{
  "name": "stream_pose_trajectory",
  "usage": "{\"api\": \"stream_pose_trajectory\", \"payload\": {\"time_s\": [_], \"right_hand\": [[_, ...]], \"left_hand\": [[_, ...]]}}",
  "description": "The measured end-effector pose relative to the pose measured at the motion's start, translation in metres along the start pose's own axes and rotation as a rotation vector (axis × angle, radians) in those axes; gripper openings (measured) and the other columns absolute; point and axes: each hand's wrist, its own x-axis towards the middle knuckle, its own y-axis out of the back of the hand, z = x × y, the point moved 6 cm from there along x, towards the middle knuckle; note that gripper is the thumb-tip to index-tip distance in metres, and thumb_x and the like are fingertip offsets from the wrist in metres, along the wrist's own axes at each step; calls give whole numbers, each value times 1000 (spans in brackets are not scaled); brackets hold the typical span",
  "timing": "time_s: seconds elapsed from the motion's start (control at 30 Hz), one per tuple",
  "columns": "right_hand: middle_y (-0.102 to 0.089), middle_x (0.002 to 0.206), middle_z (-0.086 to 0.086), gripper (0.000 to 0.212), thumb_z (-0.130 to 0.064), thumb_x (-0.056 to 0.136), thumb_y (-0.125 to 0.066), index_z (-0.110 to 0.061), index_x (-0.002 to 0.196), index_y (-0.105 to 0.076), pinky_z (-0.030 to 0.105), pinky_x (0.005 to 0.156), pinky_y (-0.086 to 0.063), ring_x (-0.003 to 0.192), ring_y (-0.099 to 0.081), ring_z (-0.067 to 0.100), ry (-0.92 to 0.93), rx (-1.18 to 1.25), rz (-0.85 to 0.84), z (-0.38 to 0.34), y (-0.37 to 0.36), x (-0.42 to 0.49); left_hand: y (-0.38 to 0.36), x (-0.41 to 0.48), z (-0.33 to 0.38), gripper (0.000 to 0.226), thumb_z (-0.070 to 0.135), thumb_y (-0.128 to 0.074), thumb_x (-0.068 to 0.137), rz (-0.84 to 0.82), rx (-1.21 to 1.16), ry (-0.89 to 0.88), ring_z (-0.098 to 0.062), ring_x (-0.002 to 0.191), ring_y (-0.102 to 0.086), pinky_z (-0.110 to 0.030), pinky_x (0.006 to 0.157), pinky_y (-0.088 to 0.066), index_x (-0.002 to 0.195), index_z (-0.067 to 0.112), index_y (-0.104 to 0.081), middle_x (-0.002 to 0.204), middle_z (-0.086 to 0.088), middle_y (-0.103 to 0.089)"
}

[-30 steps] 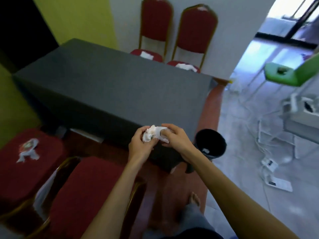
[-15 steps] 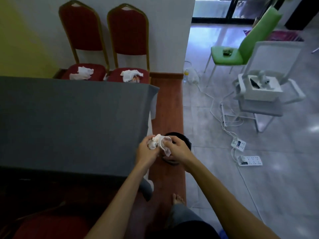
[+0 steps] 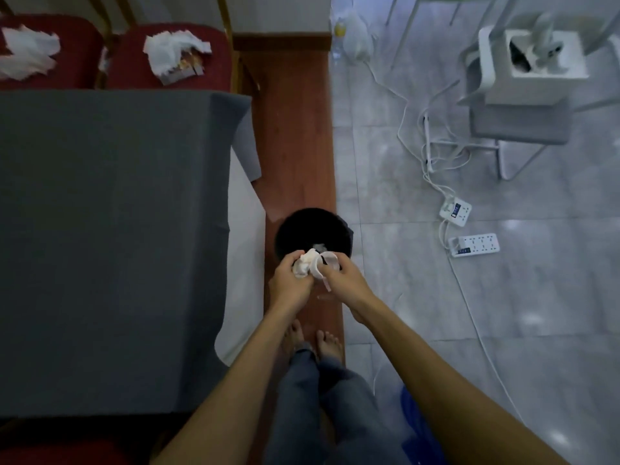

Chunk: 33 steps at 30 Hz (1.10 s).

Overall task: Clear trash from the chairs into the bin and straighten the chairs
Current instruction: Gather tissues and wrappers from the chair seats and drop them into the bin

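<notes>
Trash [image 3: 307, 263] sits bunched between your left hand [image 3: 290, 281] and right hand [image 3: 342, 280], both sets of fingers curled tight around the white wad, right over the near rim of the black bin [image 3: 313, 229]. Carry it a little farther so it hangs above the dark middle, then spread both hands together. More crumpled paper [image 3: 174, 53] waits on the far red chair [image 3: 214, 68].

The bin [image 3: 313, 231] mouth was left unobstructed from above; the table [image 3: 110, 229] edge crowded its left, while bare floor [image 3: 402, 297] was seen rightward.
</notes>
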Motion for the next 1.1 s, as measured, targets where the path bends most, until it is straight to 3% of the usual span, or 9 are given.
{"api": "stream_pose_trajectory", "payload": {"time_s": [0.13,0.27,0.37,0.47,0.53,0.67,0.8,0.97,1.1], "right_hand": [[-63,103,-7,30,-30,100,-58,-23,129,-54,36,73,-64,81,-69,13,-76,-41,31,57,-9,87],[-71,112,3,47,-46,74,-57,-32,119,-60,52,82,-63,94,-72,25,-164,-44,49,134,-17,199],[-66,123,6,59,-40,88,-56,-33,146,-45,47,83,-62,94,-70,26,-228,-4,70,167,-23,256],[-62,109,8,67,-35,98,-51,-33,159,-24,38,69,-52,74,-60,22,-242,-41,51,186,-26,287],[-55,112,4,73,-40,94,-51,-30,160,-23,38,76,-48,88,-55,22,-232,-89,51,198,-28,296],[-58,118,3,76,-44,88,-50,-27,159,-30,42,93,-52,104,-57,23,-179,-158,43,171,-28,260],[-60,137,11,60,-34,100,-50,-21,156,-36,48,102,-53,114,-62,29,-91,-209,26,95,-27,183],[-75,102,12,48,-24,97,-57,-17,144,-52,49,87,-58,86,-72,29,25,-268,-75,-9,-33,60],[-70,118,6,43,-21,99,-58,-16,141,-56,46,85,-62,92,-72,25,183,-278,-159,-79,-57,-20]], "left_hand": [[-29,78,-51,54,23,-77,82,-25,74,71,-20,109,-65,-36,94,-56,134,27,-60,126,-1,-67],[-60,161,-109,68,24,-79,79,-33,134,126,-23,119,-62,-35,100,-53,142,25,-55,137,-3,-62],[-76,212,-138,74,20,-73,82,-39,191,141,-25,125,-58,-41,104,-51,150,26,-44,144,-5,-58],[-84,239,-153,75,10,-69,88,-65,235,143,-27,133,-52,-40,106,-48,155,23,-37,151,-8,-49],[-81,240,-156,74,7,-69,89,-67,239,145,-27,134,-50,-38,104,-49,155,22,-37,152,-9,-47],[-55,201,-127,62,4,-67,87,-43,233,126,-25,131,-53,-36,96,-53,144,25,-52,146,-9,-54],[-22,132,-61,57,4,-63,88,-23,260,59,-25,127,-56,-39,101,-51,142,22,-55,142,-10,-57],[44,26,28,53,4,-62,88,80,188,-58,-18,124,-59,-29,99,-49,138,21,-59,138,-6,-62],[107,-43,66,50,7,-66,86,190,104,-125,-15,120,-62,-34,100,-53,132,26,-64,130,-2,-67]]}}
